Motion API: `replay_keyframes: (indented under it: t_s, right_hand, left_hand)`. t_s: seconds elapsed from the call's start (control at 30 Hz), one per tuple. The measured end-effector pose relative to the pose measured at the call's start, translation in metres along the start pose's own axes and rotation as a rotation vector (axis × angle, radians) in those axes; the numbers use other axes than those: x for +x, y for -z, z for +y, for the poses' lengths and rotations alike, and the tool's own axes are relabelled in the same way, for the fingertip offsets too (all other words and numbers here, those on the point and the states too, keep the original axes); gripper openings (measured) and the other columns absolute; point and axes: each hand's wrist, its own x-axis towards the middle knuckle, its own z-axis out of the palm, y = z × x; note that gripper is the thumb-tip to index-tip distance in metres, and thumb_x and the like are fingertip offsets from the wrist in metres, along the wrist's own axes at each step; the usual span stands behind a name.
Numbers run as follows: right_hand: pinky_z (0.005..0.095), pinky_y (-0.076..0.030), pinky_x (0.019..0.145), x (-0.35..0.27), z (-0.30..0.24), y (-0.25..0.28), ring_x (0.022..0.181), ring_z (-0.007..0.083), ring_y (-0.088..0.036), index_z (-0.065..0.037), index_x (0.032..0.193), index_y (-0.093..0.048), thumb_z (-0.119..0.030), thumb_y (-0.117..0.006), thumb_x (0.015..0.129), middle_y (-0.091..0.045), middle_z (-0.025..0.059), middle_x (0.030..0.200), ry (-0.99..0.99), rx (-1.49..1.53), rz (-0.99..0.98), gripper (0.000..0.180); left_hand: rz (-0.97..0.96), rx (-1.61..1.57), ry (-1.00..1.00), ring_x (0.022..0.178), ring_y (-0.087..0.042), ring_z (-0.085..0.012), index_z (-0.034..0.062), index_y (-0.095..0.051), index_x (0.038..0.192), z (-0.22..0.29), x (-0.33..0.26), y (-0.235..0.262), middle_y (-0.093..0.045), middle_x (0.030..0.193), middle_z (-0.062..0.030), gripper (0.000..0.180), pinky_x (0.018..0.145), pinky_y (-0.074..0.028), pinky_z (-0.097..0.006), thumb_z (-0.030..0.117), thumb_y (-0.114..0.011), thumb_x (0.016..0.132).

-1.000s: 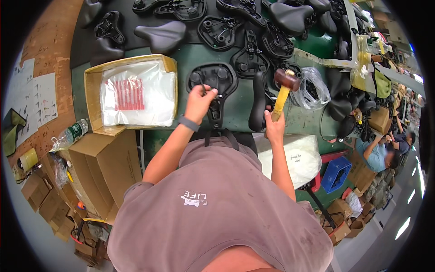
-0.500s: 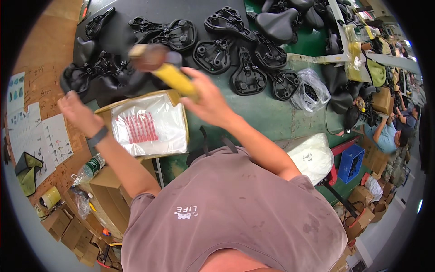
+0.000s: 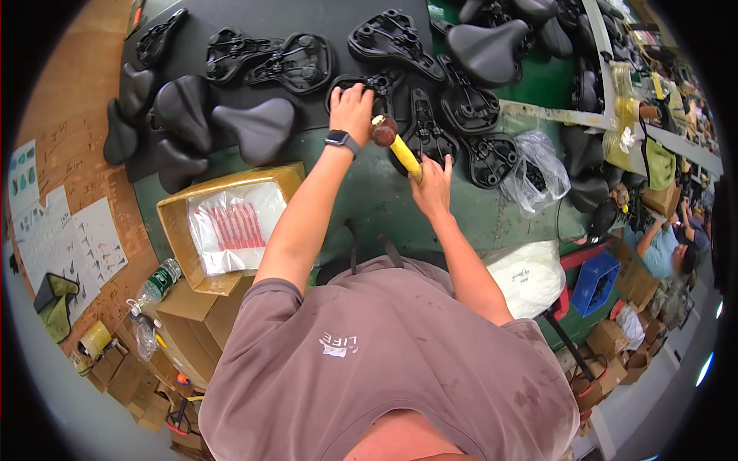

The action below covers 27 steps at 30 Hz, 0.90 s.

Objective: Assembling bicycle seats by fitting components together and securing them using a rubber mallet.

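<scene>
Work on the bicycle saddles appears to be under way. At the upper middle of the frame, an upturned saddle (image 3: 390, 79) lies on the desk (image 3: 469, 211) beneath the left hand. Several others also show their undersides, such as the saddle pair (image 3: 304, 63) at the upper left of centre and the big saddle (image 3: 393, 42) near the top. Smooth-topped saddles (image 3: 257, 129) lie cover-up toward the upper left. Nothing visible marks which are finished, so how many are left cannot be told.

The left hand (image 3: 352, 115) reaches over the upturned saddle with its fingers bent and partly spread; whether it grips or merely touches cannot be made out. The right hand (image 3: 433, 188) is closed around the yellow handle of a mallet (image 3: 399, 148), whose brown head is raised just beside the left hand.
</scene>
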Motion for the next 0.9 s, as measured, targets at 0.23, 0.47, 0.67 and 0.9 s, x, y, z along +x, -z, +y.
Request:
replay_keyframes:
  t_s: [0.23, 0.47, 0.67, 0.9]
  right_hand:
    - [0.0603, -0.021, 0.137, -0.022, 0.038, 0.001, 0.119, 0.0491, -0.068, 0.002, 0.12, -0.062, -0.024, -0.078, 0.098, -0.075, 0.0258, 0.105, -0.165, 0.208, 0.106, 0.037]
    - [0.059, -0.025, 0.135, -0.134, 0.038, 0.021, 0.149, 0.0671, -0.039, 0.006, 0.132, -0.059, -0.032, -0.077, 0.095, -0.066, 0.0395, 0.132, -0.396, 0.318, -0.147, 0.056]
    - [0.0628, -0.021, 0.134, -0.205, 0.022, 0.053, 0.117, 0.0439, -0.072, 0.002, 0.118, -0.055, -0.032, -0.078, 0.096, -0.076, 0.0253, 0.104, -0.319, 0.225, -0.446, 0.047]
    - [0.0688, -0.035, 0.121, -0.171, 0.0, 0.026, 0.11, 0.0452, -0.074, 0.001, 0.119, -0.06, -0.03, -0.081, 0.094, -0.078, 0.0228, 0.103, -0.181, 0.062, -0.42, 0.044]
  left_hand:
    - [-0.017, -0.271, 0.073, 0.11, -0.075, -0.0344, 0.0127, -0.076, 0.12, 0.008, -0.039, 0.012, -0.08, 0.118, -0.0126, 0.031, 0.097, -0.05, -0.053, 0.039, -0.072, 0.104]
    - [-0.229, -0.821, 0.432, 0.097, -0.077, -0.0436, 0.0071, -0.06, 0.121, 0.043, -0.198, -0.015, -0.079, 0.099, -0.0193, 0.025, 0.088, -0.058, -0.053, 0.031, -0.054, 0.117]
    - [-0.357, -0.904, 0.563, 0.077, -0.07, -0.0283, 0.0051, -0.058, 0.108, 0.075, -0.305, -0.015, -0.071, 0.087, -0.012, 0.029, 0.078, -0.056, -0.043, 0.032, -0.071, 0.11]
    - [-0.113, -0.849, 0.666, 0.073, -0.063, -0.0208, 0.006, -0.056, 0.105, 0.098, -0.337, -0.028, -0.064, 0.081, -0.0062, 0.034, 0.073, -0.055, -0.038, 0.024, -0.085, 0.099]
